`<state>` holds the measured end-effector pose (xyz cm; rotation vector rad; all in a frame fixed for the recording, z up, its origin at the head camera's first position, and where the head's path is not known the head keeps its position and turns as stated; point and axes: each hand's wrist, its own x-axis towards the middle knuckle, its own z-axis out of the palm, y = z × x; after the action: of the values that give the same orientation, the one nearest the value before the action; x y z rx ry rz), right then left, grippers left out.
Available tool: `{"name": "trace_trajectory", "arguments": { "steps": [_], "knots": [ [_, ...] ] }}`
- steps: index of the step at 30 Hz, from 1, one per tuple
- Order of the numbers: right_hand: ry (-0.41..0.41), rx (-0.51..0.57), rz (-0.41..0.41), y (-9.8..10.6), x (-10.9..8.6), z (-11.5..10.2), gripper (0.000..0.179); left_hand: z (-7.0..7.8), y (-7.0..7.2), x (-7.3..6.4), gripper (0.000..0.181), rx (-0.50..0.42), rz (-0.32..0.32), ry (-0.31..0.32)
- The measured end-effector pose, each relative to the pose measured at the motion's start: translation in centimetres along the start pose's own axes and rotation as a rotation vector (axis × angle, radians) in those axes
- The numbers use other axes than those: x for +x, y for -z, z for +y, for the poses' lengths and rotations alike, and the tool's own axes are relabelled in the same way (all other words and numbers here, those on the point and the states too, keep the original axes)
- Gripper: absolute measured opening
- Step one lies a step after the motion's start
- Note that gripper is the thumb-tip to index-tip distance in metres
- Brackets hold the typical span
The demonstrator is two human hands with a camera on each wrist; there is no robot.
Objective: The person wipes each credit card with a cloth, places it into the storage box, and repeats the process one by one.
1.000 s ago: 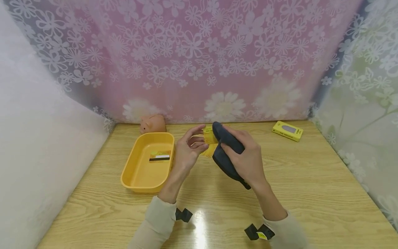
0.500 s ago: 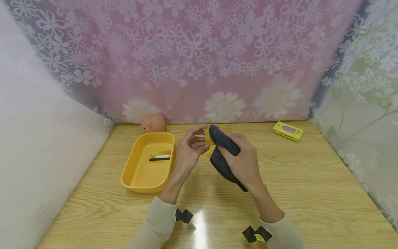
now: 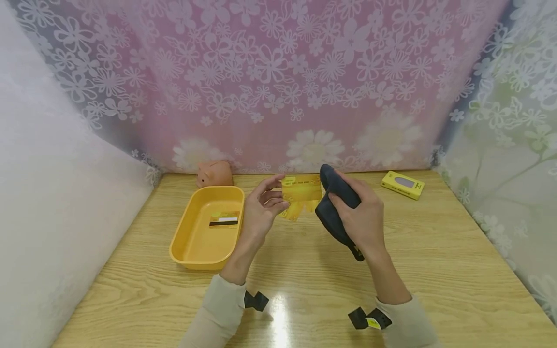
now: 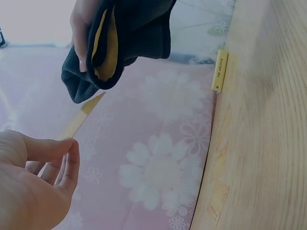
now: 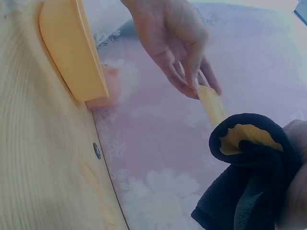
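My left hand (image 3: 263, 208) pinches a gold bank-style card (image 3: 301, 187) by its left edge, raised over the table; the left wrist view shows thumb and fingertips on it. My right hand (image 3: 363, 212) grips a folded dark navy cloth (image 3: 339, 205), bunched up, with a yellow patch on its inner face in both wrist views. In the head view the cloth's near edge lies right at the card's right end. Below and behind the held card, more gold cards (image 3: 293, 211) lie on the tabletop, partly hidden by it.
At left stands a yellow-orange tray (image 3: 187, 253) with a gold card (image 3: 224, 220) inside, black stripe up. An orange pig figure (image 3: 215, 174) sits behind it. A small yellow box (image 3: 402, 184) lies at back right. A floral curtain (image 3: 278, 87) borders the table's far edge.
My right hand and the cloth shift slightly left over the card, then back to the right, uncovering its face. My left hand stays nearly in place.
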<state>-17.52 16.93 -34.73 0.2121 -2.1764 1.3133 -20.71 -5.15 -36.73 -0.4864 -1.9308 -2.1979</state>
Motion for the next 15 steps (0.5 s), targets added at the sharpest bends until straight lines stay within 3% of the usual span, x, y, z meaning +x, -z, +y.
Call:
{"name": "trace_trajectory", "arguments": {
  "steps": [6,15],
  "knots": [
    [0.021,0.012,-0.015,-0.3,-0.2,-0.3,0.054,-0.3,-0.1,0.1,0.061,0.043,0.011,0.008],
    [0.104,0.078,-0.148,-2.6,-1.5,-1.7,0.057,-0.2,-0.4,-0.1,0.058,0.042,-0.021,0.002]
  ]
}}
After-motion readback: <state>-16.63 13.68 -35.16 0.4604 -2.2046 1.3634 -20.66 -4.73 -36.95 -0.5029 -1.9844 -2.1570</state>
